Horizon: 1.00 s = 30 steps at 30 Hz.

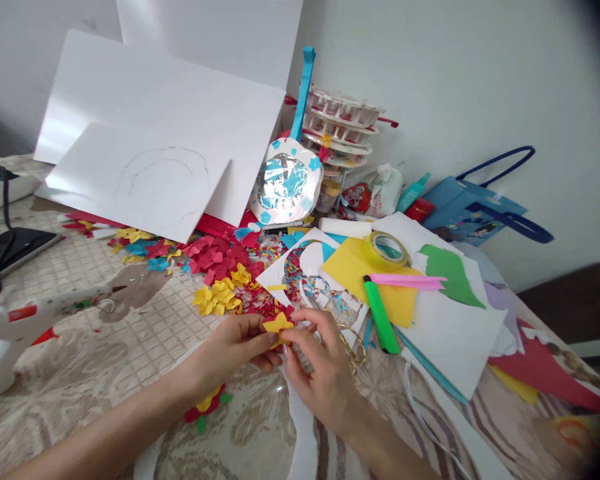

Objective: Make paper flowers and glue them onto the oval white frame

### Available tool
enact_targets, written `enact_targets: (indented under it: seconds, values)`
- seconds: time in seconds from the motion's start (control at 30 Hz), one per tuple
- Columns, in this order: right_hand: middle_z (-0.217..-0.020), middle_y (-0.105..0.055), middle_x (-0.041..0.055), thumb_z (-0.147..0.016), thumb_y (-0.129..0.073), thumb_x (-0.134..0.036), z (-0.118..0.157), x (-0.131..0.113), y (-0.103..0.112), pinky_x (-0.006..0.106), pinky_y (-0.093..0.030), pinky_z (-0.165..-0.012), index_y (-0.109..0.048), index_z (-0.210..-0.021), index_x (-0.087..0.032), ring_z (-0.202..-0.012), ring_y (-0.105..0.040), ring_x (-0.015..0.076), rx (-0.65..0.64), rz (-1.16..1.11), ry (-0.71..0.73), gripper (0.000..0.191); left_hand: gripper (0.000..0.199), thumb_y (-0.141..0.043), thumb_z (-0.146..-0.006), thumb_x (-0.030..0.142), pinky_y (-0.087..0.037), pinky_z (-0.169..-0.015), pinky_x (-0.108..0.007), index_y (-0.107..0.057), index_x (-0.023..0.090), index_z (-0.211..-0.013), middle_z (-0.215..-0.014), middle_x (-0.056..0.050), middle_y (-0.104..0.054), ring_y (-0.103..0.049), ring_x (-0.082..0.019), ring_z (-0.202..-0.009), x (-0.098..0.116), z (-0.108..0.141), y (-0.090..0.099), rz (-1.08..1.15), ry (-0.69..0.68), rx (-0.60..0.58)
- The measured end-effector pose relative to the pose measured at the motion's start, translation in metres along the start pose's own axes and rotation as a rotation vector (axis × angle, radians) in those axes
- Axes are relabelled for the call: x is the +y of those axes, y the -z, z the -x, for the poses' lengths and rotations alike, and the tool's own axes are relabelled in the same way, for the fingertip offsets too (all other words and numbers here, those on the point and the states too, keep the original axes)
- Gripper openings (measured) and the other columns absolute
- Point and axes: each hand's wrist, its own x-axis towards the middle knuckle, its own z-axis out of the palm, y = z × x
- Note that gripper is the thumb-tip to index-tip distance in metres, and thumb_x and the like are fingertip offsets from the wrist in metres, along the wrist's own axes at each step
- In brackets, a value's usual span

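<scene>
A small paper flower [279,323], yellow in front with red petals showing behind it, is pinched between both hands. My left hand [235,343] grips its left side between thumb and fingers. From the right, the bent fingers of my right hand [323,367] press on the flower's edge. Beneath my left wrist lies a finished-looking red and yellow flower with green leaves [210,402], partly covered. A white paper strip [300,427] curves under my right hand. Just beyond the hands sit piles of yellow paper flowers [216,297] and red paper flowers [215,259].
On the left lie a glue gun [10,340] and a dark phone-like device [17,250]. White boards [165,100] lean at the back. Scissors [354,347], a green marker [381,317], yellow tape [387,249] and coloured paper cover the right; a blue bag [475,207] stands behind.
</scene>
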Motion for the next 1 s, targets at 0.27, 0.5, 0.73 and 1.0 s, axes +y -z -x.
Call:
enact_targets:
  seconds: [0.27, 0.5, 0.73, 1.0]
  values:
    - [-0.111, -0.045, 0.0105, -0.081, -0.048, -0.005, -0.0010, -0.0017, 0.0032, 0.039, -0.045, -0.086, -0.054, -0.104, -0.018, -0.105, -0.047, 0.0227, 0.009, 0.003, 0.012, 0.027, 0.033, -0.069, -0.068, 0.044, -0.050, -0.062, -0.026, -0.061, 0.014, -0.076, -0.066, -0.002, -0.068, -0.063, -0.014, -0.062, 0.0030, 0.0033, -0.0018, -0.011, -0.008, 0.011]
    - [-0.113, -0.044, 0.0104, -0.082, -0.048, -0.006, 0.0005, -0.0014, 0.0014, 0.039, -0.045, -0.086, -0.055, -0.103, -0.020, -0.107, -0.047, 0.0234, -0.008, 0.011, 0.003, 0.026, 0.032, -0.069, -0.069, 0.043, -0.050, -0.063, -0.026, -0.061, 0.014, -0.077, -0.067, -0.002, -0.068, -0.063, -0.015, -0.064, 0.0040, 0.0036, -0.0022, -0.012, -0.011, 0.018]
    - [-0.111, -0.045, 0.0099, -0.083, -0.048, -0.006, 0.0007, -0.0015, 0.0035, 0.037, -0.045, -0.086, -0.056, -0.099, -0.018, -0.105, -0.048, 0.0221, -0.002, -0.023, -0.002, 0.022, 0.034, -0.069, -0.068, 0.044, -0.051, -0.064, -0.028, -0.061, 0.013, -0.078, -0.066, -0.003, -0.068, -0.062, -0.015, -0.063, 0.0055, 0.0033, -0.0019, -0.008, -0.008, 0.013]
    - [-0.114, -0.044, 0.0103, -0.082, -0.047, -0.006, 0.0011, 0.0000, 0.0031, 0.040, -0.046, -0.085, -0.054, -0.108, -0.021, -0.107, -0.047, 0.0237, -0.014, -0.020, -0.012, 0.030, 0.030, -0.069, -0.069, 0.042, -0.051, -0.065, -0.028, -0.061, 0.015, -0.076, -0.066, -0.002, -0.068, -0.062, -0.015, -0.062, 0.0050, 0.0036, -0.0014, -0.040, -0.005, 0.005]
